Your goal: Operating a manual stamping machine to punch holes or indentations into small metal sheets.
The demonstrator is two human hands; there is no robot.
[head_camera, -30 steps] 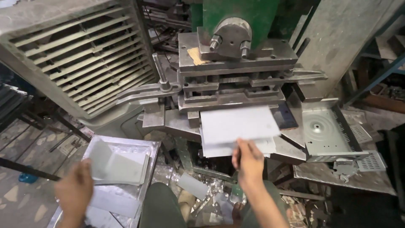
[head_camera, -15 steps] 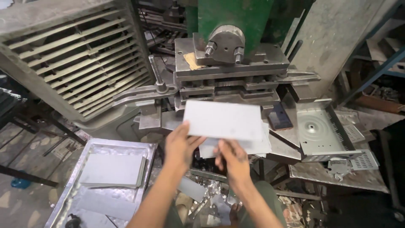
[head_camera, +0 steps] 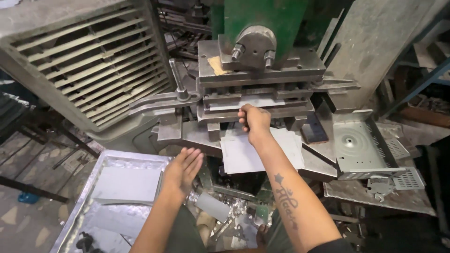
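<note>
left hand [head_camera: 183,169]: nearest the camera, at about 7 o'clock from the press; palm down, fingers spread wide and flat, holding nothing, hovering just above the right edge of the tray.
tray [head_camera: 93,180]: shiny metal tray at 8 o'clock, with flat grey sheets [head_camera: 125,183] stacked in it.
scrap [head_camera: 220,213]: offcuts and bits of metal lie low between the arms, at 6 o'clock.
stack of blanks [head_camera: 243,157]: pale sheets on the press table, just under the right forearm.
right hand [head_camera: 254,120]: at centre, fingers curled on the edge of a thin metal sheet [head_camera: 255,103]; the grip is narrow, pinching it.
metal sheet: lies flat in the slot between the upper and lower die plates.
press [head_camera: 260,51]: grey die block under a green frame, at 12 o'clock.
formed panel [head_camera: 358,145]: perforated metal part at 3 o'clock, well apart from both hands.
</note>
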